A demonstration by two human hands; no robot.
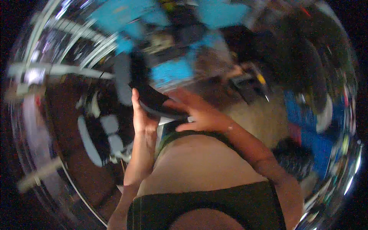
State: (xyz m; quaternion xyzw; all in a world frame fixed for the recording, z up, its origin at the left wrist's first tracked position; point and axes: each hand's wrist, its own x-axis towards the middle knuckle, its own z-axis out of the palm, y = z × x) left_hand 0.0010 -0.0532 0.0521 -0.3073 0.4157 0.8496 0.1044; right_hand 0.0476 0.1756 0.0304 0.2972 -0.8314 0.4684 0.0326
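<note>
- Left fingers: the thumb of the left hand (145, 122) stands upright along the left side of a black curved piece (153, 101); the other fingers are mostly hidden beneath it, and the hand appears closed around that end.
- Right fingers: those of the right hand (209, 118) are parted, with some laid over the right end of the piece and the thumb lower down; blur hides whether they grip it or only touch.
- The black curved piece lies between both hands at the centre of the frame, sloping down to the right, its lower edge greyer.
- Just under it, between the hands, shows a small white patch (165, 120).
- Above and left of the left thumb is a long grey pad (122, 78); farther left and lower, a pale curved strip (89, 140) lies near short grey pads (110, 124).
- Upper centre: a bright blue patch (172, 73), smeared.
- Right of centre: a dark object with a yellow part (261, 79).
- Upper left: pale bars (92, 70).
- Lower centre: a dark green garment (205, 200).
</note>
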